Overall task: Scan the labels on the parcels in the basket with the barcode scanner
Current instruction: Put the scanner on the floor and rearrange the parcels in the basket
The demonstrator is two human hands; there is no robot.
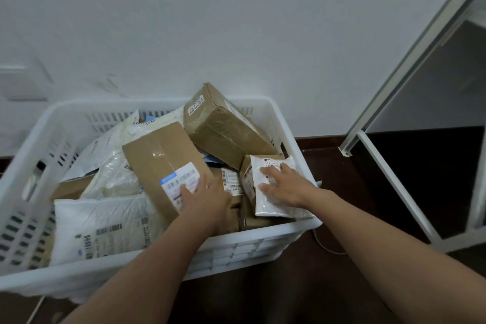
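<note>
A white slotted plastic basket holds several parcels. My left hand lies on the lower edge of a tilted brown cardboard box with a white and blue label, fingers spread over the label. My right hand rests flat, fingers apart, on a small white padded parcel with a printed label, at the basket's right side. A larger taped brown box leans against the far right wall. White plastic mailers with barcodes fill the left half. No barcode scanner is visible.
The basket stands on a dark brown floor against a white wall. A white metal frame with a dark panel rises at the right. A thin white cable lies on the floor by the basket's right corner.
</note>
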